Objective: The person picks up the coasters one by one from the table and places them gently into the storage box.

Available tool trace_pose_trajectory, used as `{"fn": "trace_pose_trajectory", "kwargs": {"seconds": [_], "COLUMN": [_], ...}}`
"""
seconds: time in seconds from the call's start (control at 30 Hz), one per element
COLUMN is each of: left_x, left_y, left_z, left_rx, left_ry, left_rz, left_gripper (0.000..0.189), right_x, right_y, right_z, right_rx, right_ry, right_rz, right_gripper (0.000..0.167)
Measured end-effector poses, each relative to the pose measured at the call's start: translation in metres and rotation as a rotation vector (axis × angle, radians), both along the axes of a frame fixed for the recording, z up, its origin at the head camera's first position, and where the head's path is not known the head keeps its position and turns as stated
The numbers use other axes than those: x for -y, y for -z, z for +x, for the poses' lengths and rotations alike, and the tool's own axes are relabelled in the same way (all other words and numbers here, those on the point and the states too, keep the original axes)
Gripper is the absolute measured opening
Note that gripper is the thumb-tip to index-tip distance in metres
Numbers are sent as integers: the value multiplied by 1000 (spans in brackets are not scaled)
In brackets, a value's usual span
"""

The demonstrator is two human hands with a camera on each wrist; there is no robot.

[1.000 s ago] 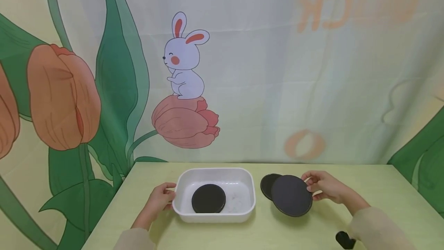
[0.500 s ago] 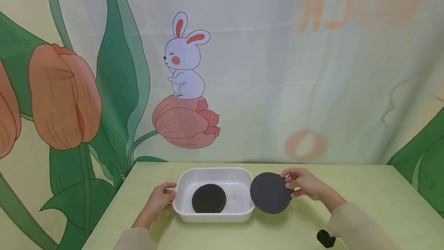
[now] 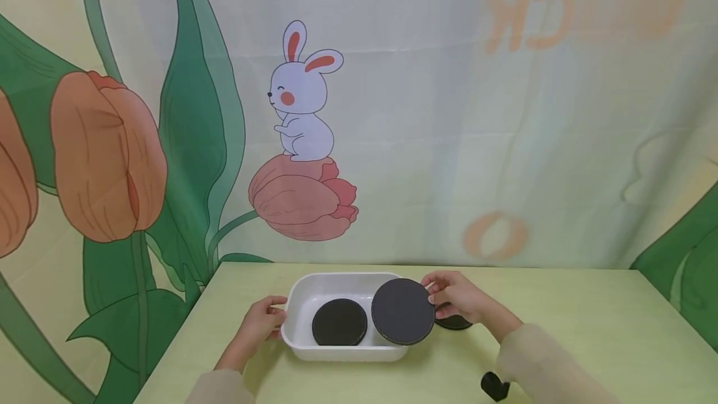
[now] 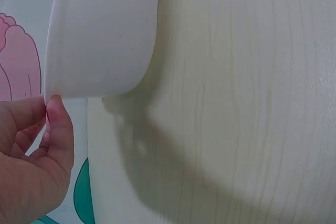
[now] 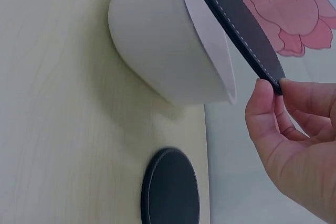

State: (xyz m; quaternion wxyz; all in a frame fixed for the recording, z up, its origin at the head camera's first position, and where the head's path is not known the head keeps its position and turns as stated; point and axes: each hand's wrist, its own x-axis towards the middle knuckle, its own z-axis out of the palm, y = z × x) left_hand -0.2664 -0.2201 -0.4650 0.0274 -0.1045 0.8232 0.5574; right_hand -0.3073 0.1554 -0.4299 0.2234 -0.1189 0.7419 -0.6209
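My left hand (image 3: 259,324) pinches the left rim of a white rectangular basin (image 3: 303,352); the left wrist view shows thumb and fingertips on the basin's edge (image 4: 105,40). Between thumb and fingers, my right hand (image 3: 464,300) pinches the right edge of a round black coaster (image 3: 403,311) with stitching along its rim. That coaster is held over the basin's right end, covering part of it. A second black coaster (image 3: 339,322) lies inside the basin. On the table, right of the basin, a third coaster (image 3: 454,322) lies partly hidden behind the right hand; the right wrist view shows it more fully (image 5: 172,190).
A pale wood-grain table (image 3: 583,329) carries everything. A printed curtain (image 3: 404,142) with a rabbit and tulips hangs behind its far edge. Beside the right sleeve shows a small black object (image 3: 495,386), seemingly attached to the wrist.
My right hand has carried the coaster leftward, from above the table coaster to over the basin's right end. The coaster on the table is uncovered in part. My left hand keeps its grip.
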Motion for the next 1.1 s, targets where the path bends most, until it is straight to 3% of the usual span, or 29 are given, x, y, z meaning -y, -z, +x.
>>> {"fn": "trace_pose_trajectory", "kwargs": {"seconds": [0.3,0.83,1.1], "left_x": [0,2,1], "left_y": [-1,0,1], "left_z": [0,-2,-2], "left_rx": [0,11,9], "left_ry": [2,-5,-9], "left_rz": [-1,-8,-4], "left_gripper": [31,31,30], "right_x": [37,90,110], "right_y": [7,24,41], "right_z": [-4,-9,-10], "right_rx": [10,27,19], "right_ry": [33,172,208], "right_rz": [-25,-47,-67], "right_gripper": [32,32,31]}}
